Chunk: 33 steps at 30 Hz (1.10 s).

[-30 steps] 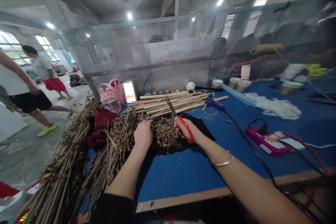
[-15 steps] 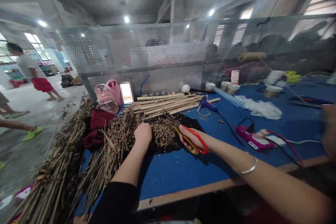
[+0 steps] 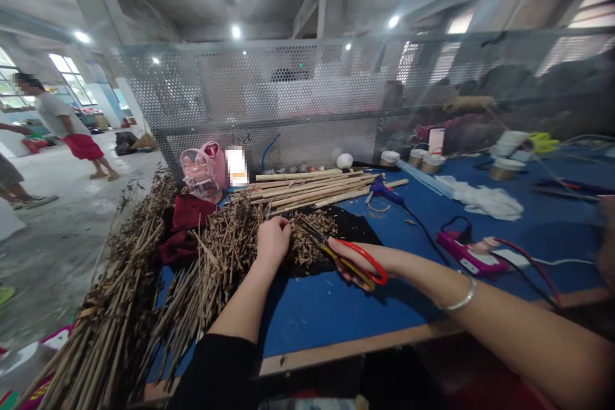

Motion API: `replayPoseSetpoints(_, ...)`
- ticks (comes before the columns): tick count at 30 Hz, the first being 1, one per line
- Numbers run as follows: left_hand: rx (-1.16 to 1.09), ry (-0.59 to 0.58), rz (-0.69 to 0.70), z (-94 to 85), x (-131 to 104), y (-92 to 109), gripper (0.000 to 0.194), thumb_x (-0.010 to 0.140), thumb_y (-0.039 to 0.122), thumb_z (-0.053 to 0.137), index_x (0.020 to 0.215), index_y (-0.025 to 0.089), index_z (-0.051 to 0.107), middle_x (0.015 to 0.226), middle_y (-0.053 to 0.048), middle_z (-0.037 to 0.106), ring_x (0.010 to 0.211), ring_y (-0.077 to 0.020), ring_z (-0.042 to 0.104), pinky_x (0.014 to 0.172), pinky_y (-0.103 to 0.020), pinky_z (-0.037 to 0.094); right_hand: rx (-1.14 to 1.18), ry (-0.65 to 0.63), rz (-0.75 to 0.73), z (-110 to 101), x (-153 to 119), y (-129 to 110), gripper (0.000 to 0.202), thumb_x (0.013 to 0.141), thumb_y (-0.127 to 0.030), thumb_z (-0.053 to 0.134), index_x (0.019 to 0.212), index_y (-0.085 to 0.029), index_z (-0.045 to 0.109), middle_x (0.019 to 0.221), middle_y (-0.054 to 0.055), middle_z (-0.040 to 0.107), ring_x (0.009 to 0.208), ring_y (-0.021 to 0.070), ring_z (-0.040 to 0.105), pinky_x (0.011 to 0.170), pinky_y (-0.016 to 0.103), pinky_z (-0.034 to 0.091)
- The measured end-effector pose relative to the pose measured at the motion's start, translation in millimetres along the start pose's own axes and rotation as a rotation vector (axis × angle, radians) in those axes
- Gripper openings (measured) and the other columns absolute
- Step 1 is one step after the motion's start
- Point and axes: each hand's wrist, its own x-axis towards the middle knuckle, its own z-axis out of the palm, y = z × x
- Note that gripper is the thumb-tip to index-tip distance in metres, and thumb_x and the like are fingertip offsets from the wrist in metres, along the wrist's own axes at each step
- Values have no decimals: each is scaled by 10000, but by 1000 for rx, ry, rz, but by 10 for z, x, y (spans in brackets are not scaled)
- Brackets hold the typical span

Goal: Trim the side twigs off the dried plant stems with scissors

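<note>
My right hand (image 3: 354, 256) grips scissors (image 3: 379, 269) with red and yellow handles, their dark blades pointing up and left toward my left hand. My left hand (image 3: 273, 240) is closed, fingertips pinched together near the blade tips; what it holds, if anything, is hidden. Beneath both lies a heap of small dry brown plant bits (image 3: 312, 250) on a black cloth (image 3: 358, 227). Just left of my left hand, a bundle of dried stalks (image 3: 225, 240) spreads over the blue table (image 3: 327, 317).
Pale sticks (image 3: 307, 192) lie behind the heap, with a blue glue gun (image 3: 384, 190) at their right end. A magenta power strip (image 3: 468, 256) with cords sits right. A pink bag (image 3: 206, 170) stands back left. More long stalks (image 3: 110, 288) lean along the left edge.
My left hand has shifted slightly right and turned, its pinched fingertips now showing. The scissors have dropped a little, and their blade tips are closer to my left hand.
</note>
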Motion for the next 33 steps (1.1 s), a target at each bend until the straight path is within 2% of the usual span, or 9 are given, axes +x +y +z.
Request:
replayPoseSetpoints(4,17,-62,104,4,-29,62,237,801,248,475,921,209,675,938,-38,680,881,-152,603,839,-231,412,-38,31,3,-29,108,21,656,667,-794,229,601,-177,441,433,-19,447,283,82,387,253,206,329)
replayPoseSetpoints(7,105,-109,148,-1,-53,101,252,810,236,457,940,233,673,960,-37,675,915,-158,596,860,-242,404,-113,115,-33,-48,175,56,635,662,-792,259,611,-185,441,366,-39,394,259,93,368,246,206,293)
replayPoseSetpoints(10,171,-140,157,1,-67,127,261,818,242,442,949,240,668,969,-37,669,921,-161,593,861,-246,404,-161,194,-60,-37,162,51,606,661,-777,313,562,-190,422,352,-51,352,267,79,329,270,209,288)
replayPoseSetpoints(14,174,-149,167,19,-73,117,255,826,255,436,934,235,666,952,-43,670,911,-160,593,856,-246,401,-179,259,-123,-10,92,14,598,661,-748,382,480,-179,381,350,-50,317,297,49,278,294,185,218)
replayPoseSetpoints(17,134,-89,143,26,-76,95,224,823,271,451,925,239,647,919,-37,674,872,-163,602,814,-254,417,-55,192,-35,-20,66,18,611,648,-781,336,518,-185,367,368,-56,334,284,46,276,276,170,206)
replayPoseSetpoints(20,90,-25,82,12,-82,103,198,812,265,481,962,227,603,899,-37,672,829,-161,607,770,-254,429,87,41,48,-53,55,53,643,646,-812,229,599,-191,387,443,-14,469,307,81,390,266,183,284)
replayPoseSetpoints(24,71,-21,47,-22,-91,146,209,802,240,501,994,205,574,915,-36,665,842,-167,602,781,-254,424,105,-97,77,-82,51,92,672,651,-813,170,640,-184,404,522,46,566,350,112,476,274,206,355)
replayPoseSetpoints(29,142,-109,50,-11,-96,135,210,828,288,454,928,224,628,931,-46,646,897,-178,582,806,-256,412,84,-49,132,-81,75,83,665,669,-798,171,645,-179,411,505,46,563,350,113,483,283,213,383)
replayPoseSetpoints(33,203,-28,18,36,-119,131,326,848,386,380,995,188,593,1024,-101,584,925,-189,568,802,-273,414,89,-14,156,-83,86,84,675,654,-810,174,653,-179,413,495,45,556,338,108,468,283,215,382)
